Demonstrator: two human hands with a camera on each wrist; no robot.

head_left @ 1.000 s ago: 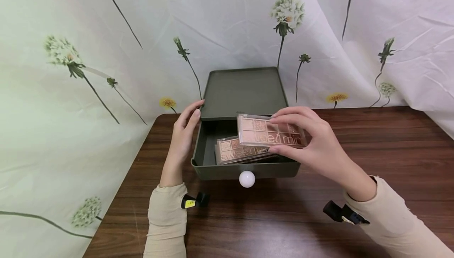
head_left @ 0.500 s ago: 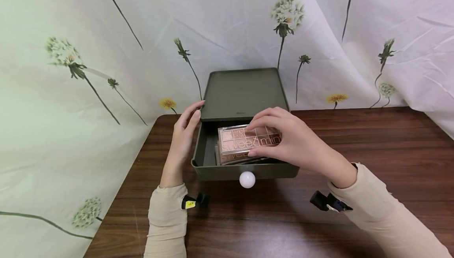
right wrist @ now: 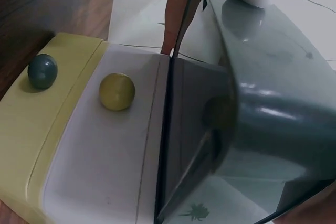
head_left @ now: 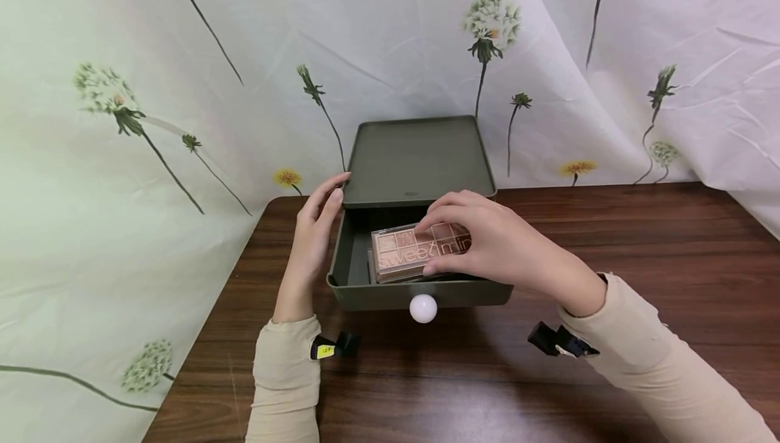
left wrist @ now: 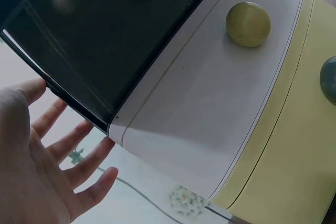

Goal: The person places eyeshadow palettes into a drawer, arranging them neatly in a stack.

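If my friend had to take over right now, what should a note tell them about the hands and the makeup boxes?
Right hand: pinches the top eyeshadow palette and holds it low in the open green drawer, on another palette beneath it.
Left hand: open, straight fingers against the drawer unit's left side.
Done: the drawer is pulled out and one palette already lies inside.
Left: probably let go of the top palette, then push the drawer in by its white knob.

The palette [head_left: 420, 251] lies in the open drawer [head_left: 350, 263], with the knob [head_left: 423, 308] at 6 o'clock.
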